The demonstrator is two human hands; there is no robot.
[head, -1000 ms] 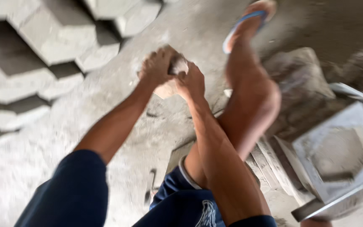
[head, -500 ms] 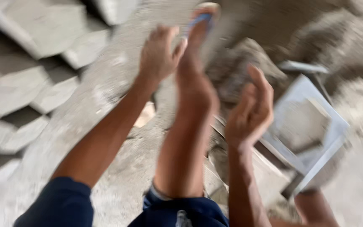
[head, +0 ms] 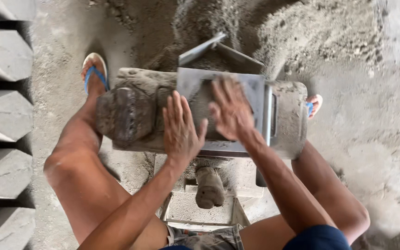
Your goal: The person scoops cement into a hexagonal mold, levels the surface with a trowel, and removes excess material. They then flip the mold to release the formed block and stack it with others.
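Mould [head: 255, 95], a square metal frame filled with grey mix, sits on top of a cement-caked block press [head: 140, 113] between the person's knees, in the middle of the view. Behind it a heap of damp sand and cement [head: 274, 32] spreads across the floor [head: 380, 139], touching the far edge of the frame. Along the left edge a row of grey concrete blocks [head: 3, 115] is lined up, with dark gaps between them. Person sits astride the press, bare legs to either side, blue shorts at the bottom edge.

Left hand [head: 180, 129]: fingers spread, palm flat down on the near left corner of the mould, overlapping the press top. Grips nothing. Right hand [head: 230, 109]: blurred, fingers spread, palm down on the mix inside the frame, just beside the left hand. Also grips nothing.

Below the hands a short crusted handle [head: 209, 187] sticks out of the press base. Left foot in a blue-strapped sandal [head: 94, 69] is planted beside the press; the right sandal [head: 315, 103] peeks out behind the right end.
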